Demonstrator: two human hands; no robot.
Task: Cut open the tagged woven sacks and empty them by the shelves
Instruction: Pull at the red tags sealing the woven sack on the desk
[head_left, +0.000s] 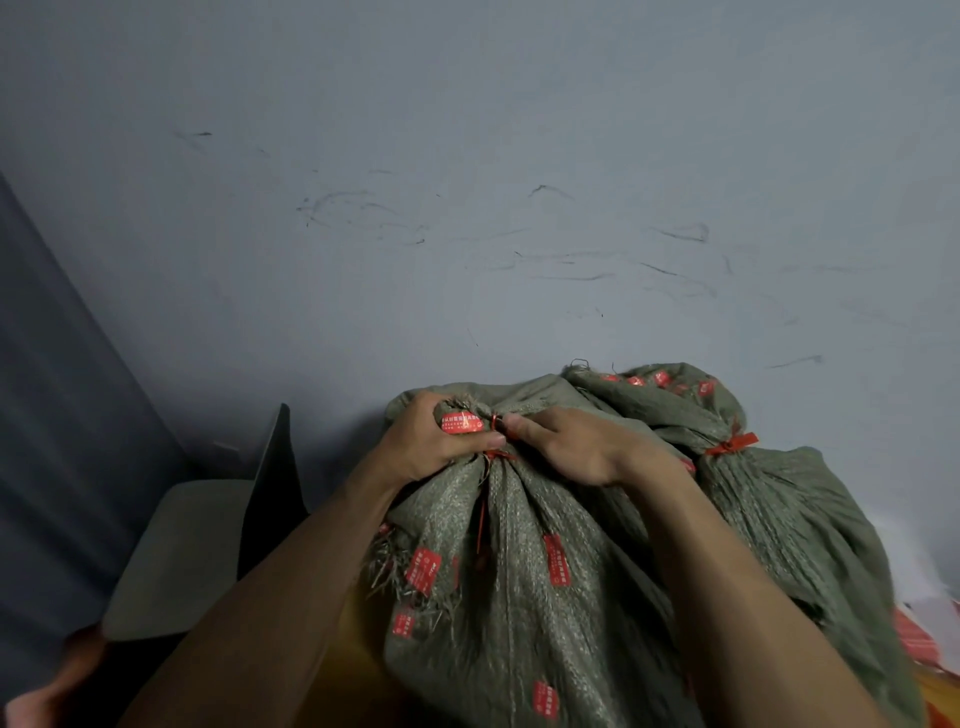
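A green woven sack (519, 597) with red printed labels stands right in front of me, its neck bunched and bound by a red tie (496, 453). My left hand (431, 441) grips the bunched top of the neck. My right hand (576, 447) holds the gathered fabric just right of the tie, thumb pointing left toward my left hand. A second green sack (779, 499) lies behind and to the right, closed by its own red tie (732, 443). No cutting tool shows in either hand.
A scuffed grey wall (467, 208) rises directly behind the sacks. A grey chair seat with a dark back (197, 545) stands at the lower left. Red and white material (919, 634) lies at the right edge.
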